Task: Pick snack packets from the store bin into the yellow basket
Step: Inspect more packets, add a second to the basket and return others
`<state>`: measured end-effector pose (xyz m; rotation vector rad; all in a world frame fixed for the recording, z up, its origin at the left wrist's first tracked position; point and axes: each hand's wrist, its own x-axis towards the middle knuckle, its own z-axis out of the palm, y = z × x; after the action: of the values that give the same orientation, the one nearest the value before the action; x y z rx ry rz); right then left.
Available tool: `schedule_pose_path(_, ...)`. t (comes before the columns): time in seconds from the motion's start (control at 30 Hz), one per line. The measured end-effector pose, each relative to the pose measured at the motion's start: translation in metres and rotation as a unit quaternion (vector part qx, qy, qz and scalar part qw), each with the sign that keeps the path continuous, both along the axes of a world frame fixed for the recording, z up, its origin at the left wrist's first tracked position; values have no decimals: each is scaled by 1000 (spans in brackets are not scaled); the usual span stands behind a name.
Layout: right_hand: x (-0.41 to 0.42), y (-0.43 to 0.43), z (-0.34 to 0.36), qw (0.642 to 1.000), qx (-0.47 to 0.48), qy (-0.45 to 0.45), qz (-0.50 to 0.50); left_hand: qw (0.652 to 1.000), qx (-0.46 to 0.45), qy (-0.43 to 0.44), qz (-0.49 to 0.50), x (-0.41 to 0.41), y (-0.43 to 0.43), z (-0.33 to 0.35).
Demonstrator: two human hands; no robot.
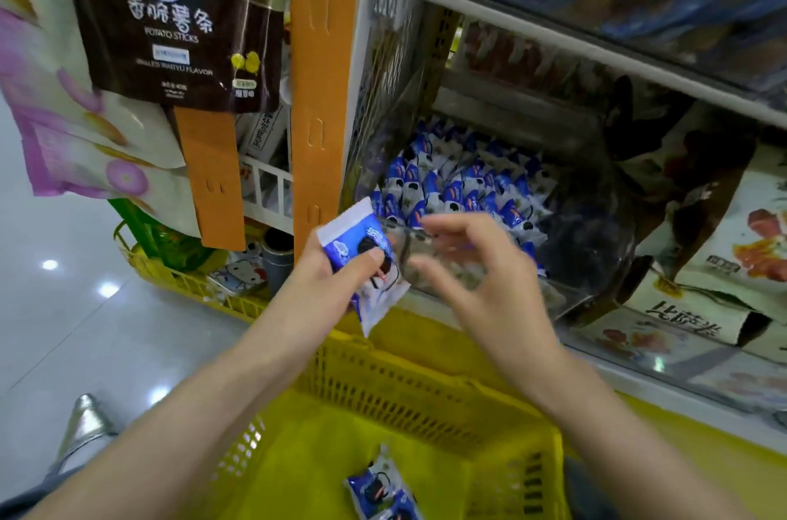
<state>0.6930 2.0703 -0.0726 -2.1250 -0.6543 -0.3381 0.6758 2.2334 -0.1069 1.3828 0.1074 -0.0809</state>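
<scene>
One cookie packet [346,246] mid-frame, thumb-pinched by the left hand [323,279], right hand [477,277] hanging released, is risking sliding past the yellow basket [404,392].

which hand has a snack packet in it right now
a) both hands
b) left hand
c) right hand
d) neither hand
b: the left hand pinches a blue and white packet under its thumb above the yellow basket, while the right hand beside it holds no packet.

Yellow basket [409,387], seemingly blue-white packets [460,187]
</scene>
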Motion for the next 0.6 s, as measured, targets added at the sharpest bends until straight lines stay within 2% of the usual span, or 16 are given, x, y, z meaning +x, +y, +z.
schedule_pose_path(0.1,61,-11,17,994,-19,-13,-106,999,8,-34,8,6,1,1)
schedule_pose_path(0.23,139,-23,10,963,-163,91,-194,998,-12,-52,20,14,0,4)
schedule_pose_path(0.33,170,-30,-1,936,-257,145,-192,998,-21,-58,26,20,3,9)
schedule_pose_path(0.5,191,-28,-7,915,-285,192,-213,998,-23,-59,18,25,4,12)
schedule_pose_path(0.6,198,-23,-9,918,-275,206,-199,998,-30,-62,12,26,3,11)
